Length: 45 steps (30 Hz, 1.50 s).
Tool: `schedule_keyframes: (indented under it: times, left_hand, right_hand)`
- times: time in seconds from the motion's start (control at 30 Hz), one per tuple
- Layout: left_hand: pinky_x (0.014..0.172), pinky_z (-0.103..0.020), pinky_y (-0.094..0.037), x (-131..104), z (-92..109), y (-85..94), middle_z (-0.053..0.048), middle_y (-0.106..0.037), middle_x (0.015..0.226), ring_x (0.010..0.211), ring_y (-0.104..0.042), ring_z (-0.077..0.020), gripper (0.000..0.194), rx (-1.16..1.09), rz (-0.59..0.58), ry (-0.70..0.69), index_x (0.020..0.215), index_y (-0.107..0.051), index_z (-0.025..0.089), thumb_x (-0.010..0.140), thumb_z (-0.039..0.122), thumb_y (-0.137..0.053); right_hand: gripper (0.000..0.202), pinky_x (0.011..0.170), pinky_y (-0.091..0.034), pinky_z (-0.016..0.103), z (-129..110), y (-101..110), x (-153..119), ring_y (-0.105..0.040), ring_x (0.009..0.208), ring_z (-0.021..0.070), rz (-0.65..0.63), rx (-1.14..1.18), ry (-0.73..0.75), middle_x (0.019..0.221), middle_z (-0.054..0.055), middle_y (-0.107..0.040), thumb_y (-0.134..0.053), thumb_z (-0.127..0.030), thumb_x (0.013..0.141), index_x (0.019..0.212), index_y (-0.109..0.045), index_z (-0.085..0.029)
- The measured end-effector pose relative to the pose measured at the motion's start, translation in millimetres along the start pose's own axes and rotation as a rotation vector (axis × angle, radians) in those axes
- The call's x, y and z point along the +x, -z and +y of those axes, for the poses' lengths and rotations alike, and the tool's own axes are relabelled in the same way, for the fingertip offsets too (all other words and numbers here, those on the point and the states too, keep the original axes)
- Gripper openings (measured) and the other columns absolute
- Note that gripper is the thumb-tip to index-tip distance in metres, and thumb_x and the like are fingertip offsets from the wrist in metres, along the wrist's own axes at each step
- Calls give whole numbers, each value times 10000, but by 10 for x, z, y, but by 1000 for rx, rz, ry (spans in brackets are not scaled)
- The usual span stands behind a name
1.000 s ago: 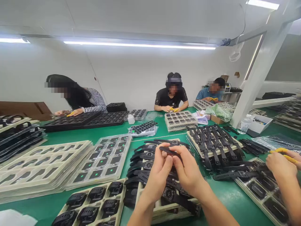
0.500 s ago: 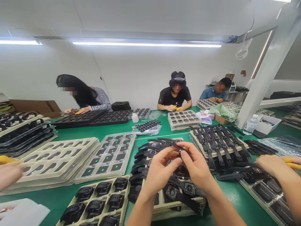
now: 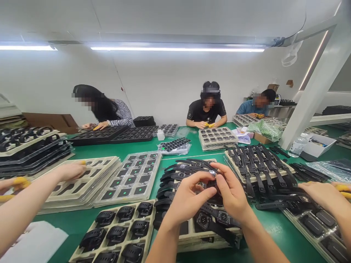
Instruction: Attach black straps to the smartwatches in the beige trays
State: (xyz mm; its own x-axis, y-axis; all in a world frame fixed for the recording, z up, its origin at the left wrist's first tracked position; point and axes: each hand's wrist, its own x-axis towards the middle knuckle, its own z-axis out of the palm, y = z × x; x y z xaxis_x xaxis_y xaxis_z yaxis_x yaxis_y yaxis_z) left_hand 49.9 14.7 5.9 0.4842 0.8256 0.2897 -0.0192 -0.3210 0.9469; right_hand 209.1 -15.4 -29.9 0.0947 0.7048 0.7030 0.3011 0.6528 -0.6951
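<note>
A co-worker's arm (image 3: 35, 201) has reached over tray's (image 3: 89, 179) black pieces (image 3: 77, 185); hands (image 3: 185, 199) together grip watch (image 3: 212, 172).

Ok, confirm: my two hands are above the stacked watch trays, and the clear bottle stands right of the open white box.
Wrong side: the head view shows the clear bottle left of the open white box. Your left hand and right hand are above the stacked watch trays.

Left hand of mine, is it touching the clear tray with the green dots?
Apart. The head view shows green table and watch straps between the left hand and the clear tray.
</note>
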Motion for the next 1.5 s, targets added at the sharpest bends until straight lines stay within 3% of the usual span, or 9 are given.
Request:
schedule_keyframes:
  times: [0.23, 0.4, 0.63, 0.9, 1.03, 1.13, 1.23, 1.37, 1.5]
  left_hand:
    - [866, -261, -551, 27, -32, -73, -60, -739, 1010, 973, -653, -202, 218, -151, 64, -10, 970, -765, 195, 752, 207, -781]
    - [814, -245, -564, 47, -63, -101, -65, -767, 980, 933, -675, -196, 197, -130, 130, -18, 963, -793, 192, 773, 247, -791]
    - [666, -229, -569, 37, -40, -100, -60, -780, 878, 753, -680, -167, 187, -155, 131, 35, 932, -811, 174, 776, 276, -810]
    - [699, -257, -600, 33, 6, -140, -95, -792, 946, 821, -718, -206, 255, -222, 64, 83, 978, -806, 140, 787, 307, -826]
    - [794, -263, -588, 37, 1, -114, -88, -790, 980, 905, -712, -210, 235, -180, 32, 10, 1034, -802, 151, 836, 278, -792]
    - [835, -273, -581, 43, -12, -93, -93, -781, 1056, 971, -694, -219, 244, -166, 5, -15, 1085, -790, 159, 857, 240, -756]
    - [835, -280, -584, 49, -26, -86, -95, -777, 1053, 984, -690, -227, 229, -142, 36, -5, 1062, -792, 159, 847, 221, -744]
    - [884, -298, -584, 57, -32, -96, -93, -776, 1062, 1023, -697, -238, 256, -168, 91, -26, 1056, -787, 170, 812, 249, -786]
    - [782, -292, -604, 53, -29, -120, -93, -787, 968, 924, -722, -234, 268, -205, 121, 33, 969, -800, 154, 750, 303, -846]
  right_hand:
    - [339, 1117, -461, 323, 32, -34, -6, -568, 1310, 178, 64, -1, -13, 1407, -13, -624, -453, -276, 1091, 1401, -561, -361]
    - [361, 1099, -469, 384, 22, -34, 2, -566, 1293, 218, 68, -66, 13, 1420, 33, -606, -432, -277, 1092, 1432, -546, -321]
    - [335, 850, -556, 402, -106, 41, 65, -636, 951, 223, -48, -162, 42, 1017, 64, -632, -405, -252, 1077, 1301, -653, -271]
    - [365, 965, -532, 415, -95, 23, 46, -596, 1186, 248, 7, -169, 100, 1272, 83, -632, -404, -216, 1072, 1390, -570, -286]
    - [313, 932, -548, 404, -97, 13, 56, -641, 1095, 232, -29, -167, 85, 1173, 69, -671, -433, -237, 1075, 1313, -630, -284]
    - [260, 904, -557, 405, -87, 19, 60, -654, 1061, 235, 42, -181, 97, 1145, 66, -688, -472, -248, 1063, 1244, -657, -275]
    - [255, 909, -558, 425, -74, 21, 60, -650, 1087, 254, 106, -201, 94, 1163, 82, -685, -480, -258, 1059, 1249, -650, -263]
    - [299, 898, -563, 428, -60, 20, 62, -655, 1073, 257, 79, -176, 83, 1153, 86, -685, -459, -267, 1065, 1295, -651, -270]
    - [266, 783, -575, 379, -46, -1, 42, -652, 973, 239, 100, -102, 47, 1058, 68, -665, -519, -313, 1051, 1249, -695, -290]
